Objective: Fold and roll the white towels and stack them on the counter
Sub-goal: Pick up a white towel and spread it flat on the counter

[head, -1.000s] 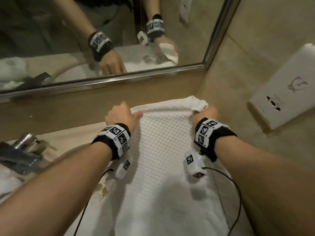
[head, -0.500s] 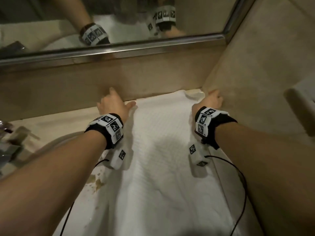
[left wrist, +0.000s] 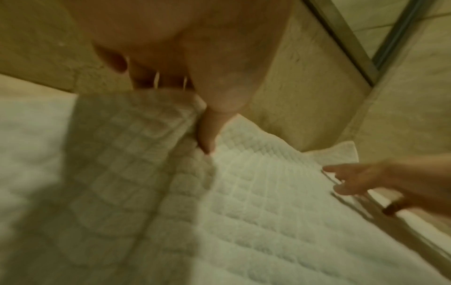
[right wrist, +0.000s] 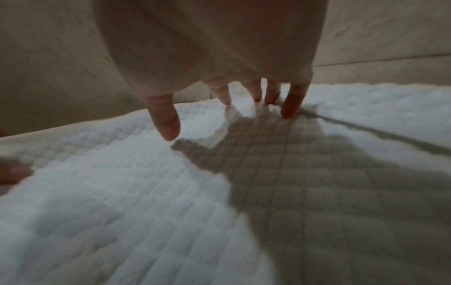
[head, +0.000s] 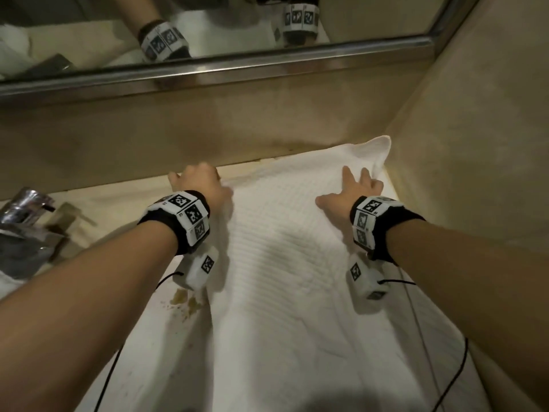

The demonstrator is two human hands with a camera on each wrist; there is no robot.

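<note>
2 hands [head: 205,185] [head: 353,188] hold towel [head: 282,278] lengthwise toward the back wall [head: 208,138].

No words, brand names or numbers can be read anywhere. The only signs are black-and-white square code markers on the wristbands [head: 190,215] and on the small white camera housings [head: 198,270] below them.

A bathroom, likely a hotel's: a beige stone counter [head: 139,200] runs into a corner between matching stone-clad walls [head: 475,144], a metal-framed mirror [head: 208,40] hangs above its back edge, a chrome tap [head: 26,209] stands at its left edge, and a white waffle-weave towel [head: 282,278] lies spread across it.
</note>
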